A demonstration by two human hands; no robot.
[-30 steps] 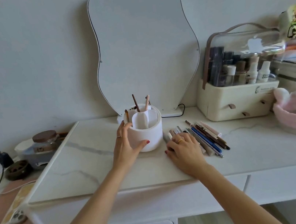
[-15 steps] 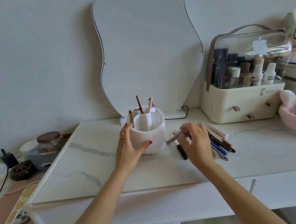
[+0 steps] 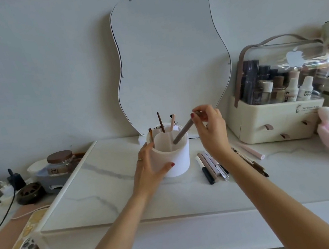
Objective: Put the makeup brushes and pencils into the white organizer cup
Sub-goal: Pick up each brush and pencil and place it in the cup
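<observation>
Right hand [image 3: 210, 130] pinches the top end of a taupe pencil [image 3: 182, 132], which slants down with its lower tip inside the right compartment of the white cup [image 3: 172, 155]. Left hand [image 3: 151, 166] is clasped around the cup's left wall, steadying it. Risk: the tilted pencil catches the divider or levers the light cup over. More pencils [image 3: 210, 165] lie on the surface [image 3: 96, 190], right of the cup.
</observation>
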